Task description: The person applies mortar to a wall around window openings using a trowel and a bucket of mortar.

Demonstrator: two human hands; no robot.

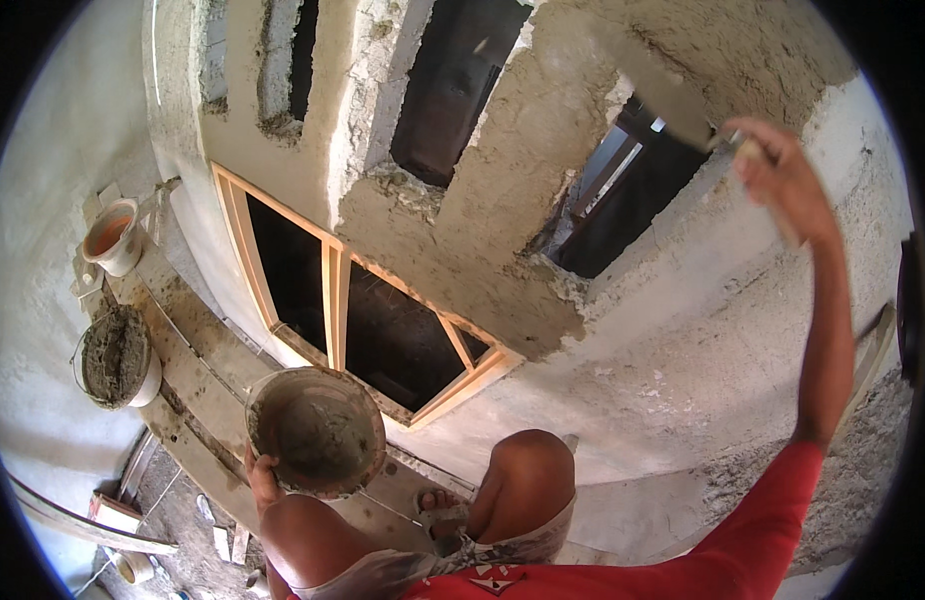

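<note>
Fingers of right hand (783, 180) wrapped tight on handle of plastering trowel (663, 90), blade w/ grey mortar flat against rough plastered wall (503, 150) up high, beside a dark window slot. Left hand (264, 473) grips rim of round mortar pan (316, 430), fingers curled under, held over left knee. Grey mortar bucket (116, 357) & white bucket (113, 236) sit on ledge at left, well apart.

Below your wooden window frame (363, 320) runs a mortar-spattered plank (183, 370), carrying a mortar-filled bucket (118, 358) and, beyond it, a white bucket (113, 237).
</note>
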